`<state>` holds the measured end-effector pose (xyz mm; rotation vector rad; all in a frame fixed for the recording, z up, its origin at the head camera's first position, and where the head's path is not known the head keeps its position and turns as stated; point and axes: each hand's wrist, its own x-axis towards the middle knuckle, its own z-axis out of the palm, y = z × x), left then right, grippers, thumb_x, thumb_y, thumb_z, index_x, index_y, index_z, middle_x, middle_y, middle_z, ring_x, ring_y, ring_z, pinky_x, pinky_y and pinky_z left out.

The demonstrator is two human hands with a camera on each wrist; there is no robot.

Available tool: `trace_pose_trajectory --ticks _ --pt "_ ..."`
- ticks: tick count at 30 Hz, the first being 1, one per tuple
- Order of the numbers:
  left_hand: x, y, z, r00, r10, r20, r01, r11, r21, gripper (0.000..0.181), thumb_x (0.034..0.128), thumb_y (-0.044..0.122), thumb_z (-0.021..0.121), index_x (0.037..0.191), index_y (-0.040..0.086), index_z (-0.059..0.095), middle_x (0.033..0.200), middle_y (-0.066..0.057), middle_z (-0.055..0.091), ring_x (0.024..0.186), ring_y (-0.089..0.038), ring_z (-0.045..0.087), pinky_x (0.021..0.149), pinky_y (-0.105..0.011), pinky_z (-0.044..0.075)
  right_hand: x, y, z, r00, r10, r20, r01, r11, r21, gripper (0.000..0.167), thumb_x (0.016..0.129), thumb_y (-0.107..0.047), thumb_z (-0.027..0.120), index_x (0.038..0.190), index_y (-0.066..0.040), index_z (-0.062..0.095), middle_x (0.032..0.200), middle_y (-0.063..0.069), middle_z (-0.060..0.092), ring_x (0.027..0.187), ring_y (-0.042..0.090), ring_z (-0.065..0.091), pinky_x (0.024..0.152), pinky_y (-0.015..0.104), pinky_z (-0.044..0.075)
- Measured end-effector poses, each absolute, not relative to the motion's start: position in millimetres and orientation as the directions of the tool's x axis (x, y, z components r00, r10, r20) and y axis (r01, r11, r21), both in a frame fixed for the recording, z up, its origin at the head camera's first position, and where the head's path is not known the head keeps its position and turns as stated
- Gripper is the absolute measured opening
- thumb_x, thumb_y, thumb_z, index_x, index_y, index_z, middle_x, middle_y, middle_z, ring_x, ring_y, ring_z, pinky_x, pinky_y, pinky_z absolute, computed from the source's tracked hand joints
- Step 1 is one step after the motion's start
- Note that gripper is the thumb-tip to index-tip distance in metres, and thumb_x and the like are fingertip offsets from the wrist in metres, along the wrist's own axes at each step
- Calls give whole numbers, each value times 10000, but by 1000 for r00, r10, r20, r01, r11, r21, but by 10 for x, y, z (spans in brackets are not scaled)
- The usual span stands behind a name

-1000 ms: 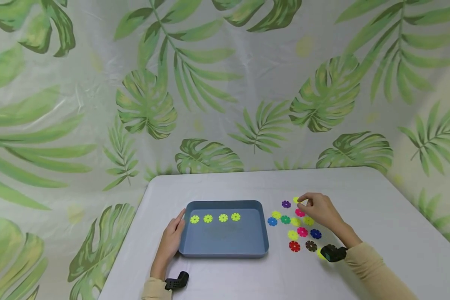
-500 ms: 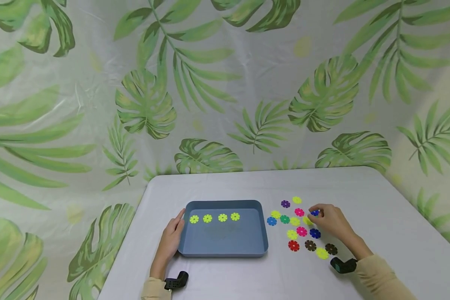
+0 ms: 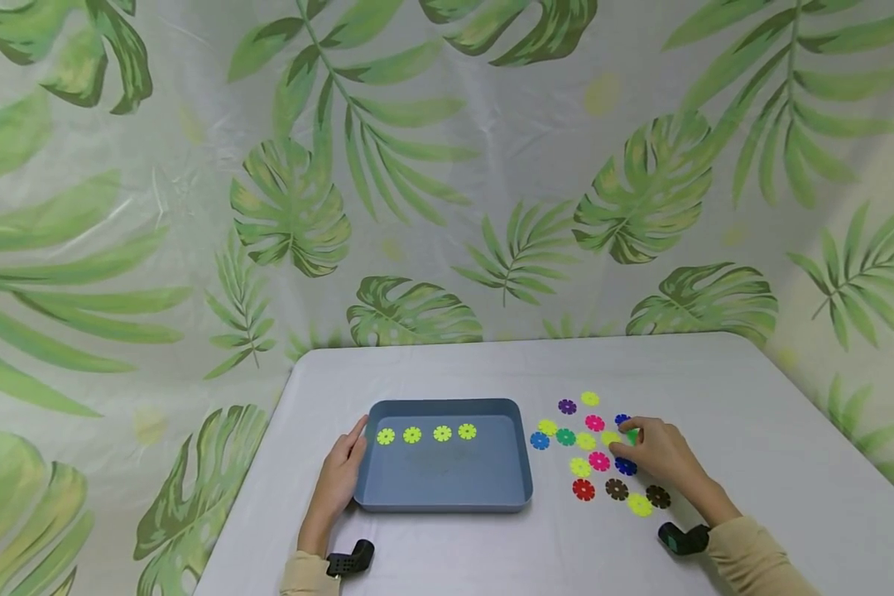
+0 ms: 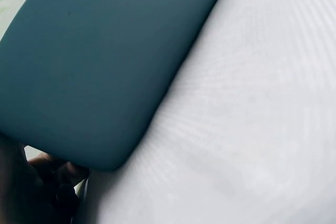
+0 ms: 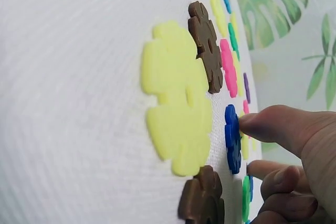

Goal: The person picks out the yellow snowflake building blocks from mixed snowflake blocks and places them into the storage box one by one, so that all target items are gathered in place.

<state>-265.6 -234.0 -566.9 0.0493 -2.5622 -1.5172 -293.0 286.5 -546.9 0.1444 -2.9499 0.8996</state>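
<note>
the left hand (image 3: 338, 472) touches the left side of a blue-grey tray (image 3: 447, 478) on a white tabletop (image 3: 767, 439); whether its fingers clasp the rim cannot be told; inside the tray, toward its far wall, four yellow discs (image 3: 442, 433) lie flat in a row, well apart from the near wall; the right hand (image 3: 663, 454) is released, thumb and forefinger parted above a yellow disc (image 3: 609, 439); contact with that disc cannot be judged; around this hand, to the right of the tray, lie loose notched discs; a dark blue disc (image 5: 231, 137) is seen close to the thumb in the right wrist view; a green disc (image 3: 632, 435) is partly covered by the right hand; nearer the wearer are a red disc (image 3: 583, 489), two brown discs (image 3: 617, 488) and, between the brown pair, another yellow disc (image 3: 639, 505); a purple disc (image 3: 567, 406) lies toward the far side; behind the tabletop hangs a leaf-printed sheet (image 3: 521, 165); both sleeves (image 3: 760, 559) are beige.
</note>
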Motion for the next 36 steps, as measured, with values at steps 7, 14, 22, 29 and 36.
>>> trace_pose_trajectory --ticks 7,14,22,29,36 --pt "-2667 -2347 -5681 -987 -107 116 50 488 871 449 1110 271 424 1547 173 449 933 -67 480 778 -201 406 758 -368 348 -2957 2855 -5487 -991 -92 97 -130 833 -537 449 852 -314 814 1098 50 721 737 31 553 641 179 447 529 303 356" --pt "-2672 -2345 -5671 -987 -106 123 57 483 874 449 1110 272 423 1546 165 450 935 -74 485 774 -201 400 761 -368 347 -2967 2851 -5493 -988 -98 115 -145 837 -528 391 843 -280 815 1043 46 737 713 26 540 628 179 451 525 302 363" --pt "-2662 -2339 -5671 -987 -106 124 57 483 873 445 1110 265 423 1543 163 454 943 -78 502 776 -200 407 756 -364 350 -2983 2851 -5504 -993 -86 81 -116 848 -516 379 830 -286 816 985 49 733 686 28 516 624 176 457 546 320 373" --pt "-2678 -2345 -5679 -985 -112 129 58 489 870 451 1111 278 417 1545 161 448 948 -77 509 790 -200 415 779 -375 350 -3009 2810 -5466 -992 -83 93 -120 839 -531 399 818 -303 821 987 48 736 675 20 560 591 163 469 522 299 367" --pt "-2670 -2344 -5682 -986 -105 127 60 490 870 455 1112 286 414 1546 154 445 952 -76 510 786 -200 417 776 -375 353 -3028 2760 -5398 -991 -95 91 -130 826 -548 396 819 -309 839 995 32 741 687 17 580 611 177 464 528 309 374"
